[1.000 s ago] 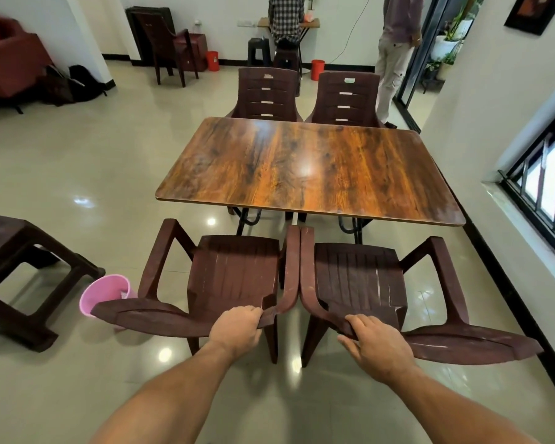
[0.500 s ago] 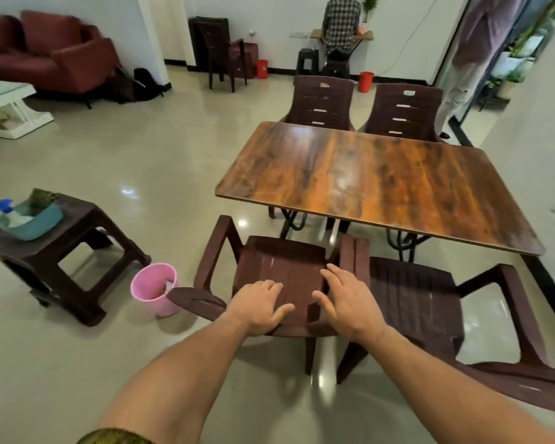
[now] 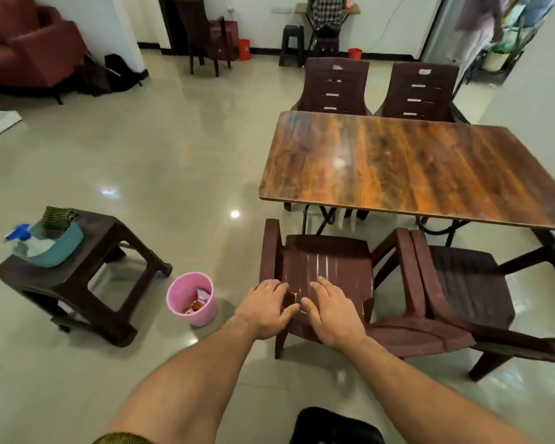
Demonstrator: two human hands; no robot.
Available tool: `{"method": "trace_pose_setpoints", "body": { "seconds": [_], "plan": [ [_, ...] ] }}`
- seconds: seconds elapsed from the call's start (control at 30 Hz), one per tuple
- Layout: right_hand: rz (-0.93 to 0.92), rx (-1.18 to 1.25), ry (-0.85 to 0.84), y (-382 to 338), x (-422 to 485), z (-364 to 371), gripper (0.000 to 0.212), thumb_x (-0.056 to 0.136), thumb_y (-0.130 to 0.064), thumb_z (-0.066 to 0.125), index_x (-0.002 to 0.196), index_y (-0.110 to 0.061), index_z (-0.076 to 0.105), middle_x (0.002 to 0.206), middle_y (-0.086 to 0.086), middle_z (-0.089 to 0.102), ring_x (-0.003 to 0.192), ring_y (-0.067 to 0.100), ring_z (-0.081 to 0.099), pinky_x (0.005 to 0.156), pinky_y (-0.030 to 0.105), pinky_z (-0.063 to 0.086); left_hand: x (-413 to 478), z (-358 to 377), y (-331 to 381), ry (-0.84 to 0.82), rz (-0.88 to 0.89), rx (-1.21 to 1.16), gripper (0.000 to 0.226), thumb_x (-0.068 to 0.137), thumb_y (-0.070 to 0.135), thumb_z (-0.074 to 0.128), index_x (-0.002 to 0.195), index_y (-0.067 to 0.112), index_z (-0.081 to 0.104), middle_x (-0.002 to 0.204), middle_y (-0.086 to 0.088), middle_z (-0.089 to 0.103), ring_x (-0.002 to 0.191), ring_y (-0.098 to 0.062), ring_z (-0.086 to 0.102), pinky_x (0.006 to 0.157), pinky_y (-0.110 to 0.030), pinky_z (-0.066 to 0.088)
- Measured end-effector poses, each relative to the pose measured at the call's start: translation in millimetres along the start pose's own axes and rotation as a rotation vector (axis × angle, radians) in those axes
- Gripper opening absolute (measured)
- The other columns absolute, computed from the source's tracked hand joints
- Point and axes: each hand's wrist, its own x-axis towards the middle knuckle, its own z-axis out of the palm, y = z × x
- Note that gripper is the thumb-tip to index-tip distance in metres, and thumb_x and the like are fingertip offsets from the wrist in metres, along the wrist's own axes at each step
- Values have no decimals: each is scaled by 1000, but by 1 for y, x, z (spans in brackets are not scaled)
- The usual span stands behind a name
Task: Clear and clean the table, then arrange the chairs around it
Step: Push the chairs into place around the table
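Both forearms reach forward and down from the bottom edge, converging. Left hand [image 3: 263, 307] and right hand [image 3: 332, 314] are palm down and side by side, thumbs almost meeting, over the back edge of the near left chair [image 3: 327, 261]. Fingers are loosely straight and slightly spread, nothing gripped in either. Cannot tell if the palms press the chair or sit just above it.

The near left chair stands at the table [image 3: 414, 168] front edge, its armrest against that of the near right chair [image 3: 468, 283]. Two far chairs [image 3: 335, 88] are tucked in at the opposite side. The tabletop is bare wood grain.

To the left on the floor are a pink bin [image 3: 191, 299] with wrappers inside and a dark stool [image 3: 77, 283] carrying a teal basin [image 3: 55, 248].
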Motion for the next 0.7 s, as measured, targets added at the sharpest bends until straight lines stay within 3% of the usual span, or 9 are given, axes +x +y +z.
{"method": "trace_pose_setpoints", "body": {
  "seconds": [0.17, 0.47, 0.7],
  "plan": [
    [93, -18, 10, -26, 45, 12, 58, 102, -54, 33, 151, -22, 36, 162, 1, 27, 148, 20, 25, 115, 42, 31, 35, -14, -43, -10, 85, 15, 72, 101, 62, 29, 156, 16, 31, 162, -7, 33, 151, -24, 25, 123, -45, 24],
    [257, 57, -8, -31, 151, 30, 57, 103, -52, 32, 152, -23, 33, 162, 0, 26, 147, 21, 26, 116, 42, 29, 125, -38, -113, -177, 172, 131, 70, 101, 62, 29, 155, 17, 31, 162, -8, 32, 150, -26, 26, 123, -43, 20],
    [393, 72, -19, -37, 186, 28, 56, 104, -51, 33, 152, -23, 33, 163, 0, 25, 147, 21, 26, 114, 42, 31, 182, -74, -126, -272, 260, 230, 69, 102, 58, 32, 156, 16, 29, 163, -9, 29, 151, -27, 24, 124, -43, 18]
  ]
}}
